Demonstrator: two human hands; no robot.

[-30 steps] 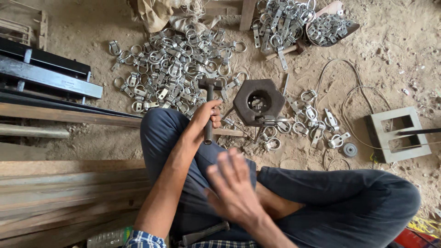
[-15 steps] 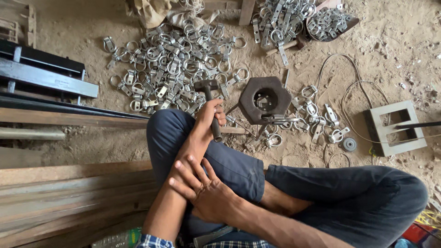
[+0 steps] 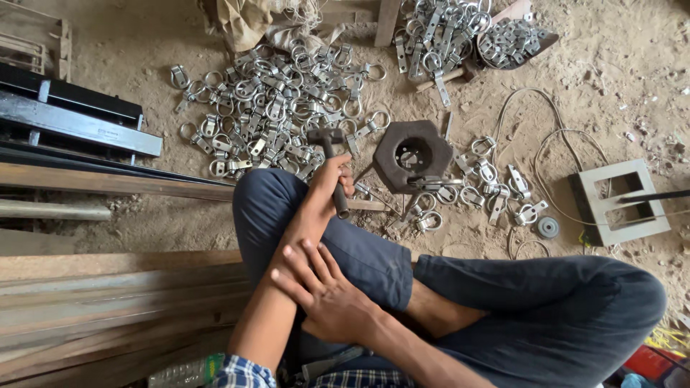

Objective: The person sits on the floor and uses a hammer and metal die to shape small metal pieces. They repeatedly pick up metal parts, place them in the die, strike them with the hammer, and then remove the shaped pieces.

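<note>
Sandy floor (image 3: pixel 647 57) strewn with ring fittings (image 3: pixel 273 108) — left hand (image 3: pixel 325 192) grips the hammer (image 3: pixel 332 169) ready; right hand (image 3: pixel 323 291) rests open-fingered on the forearm.

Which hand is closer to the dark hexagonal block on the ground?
Left. The left hand grips the hammer just beside the hexagonal block; the right hand rests on the left forearm, farther back.

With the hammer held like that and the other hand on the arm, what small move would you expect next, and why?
Probably the right hand lets go of the left forearm and reaches toward the dark hexagonal block. The left hand grips the hammer with its head near the block, where a metal ring clamp lies at the edge, unsteadied.
</note>
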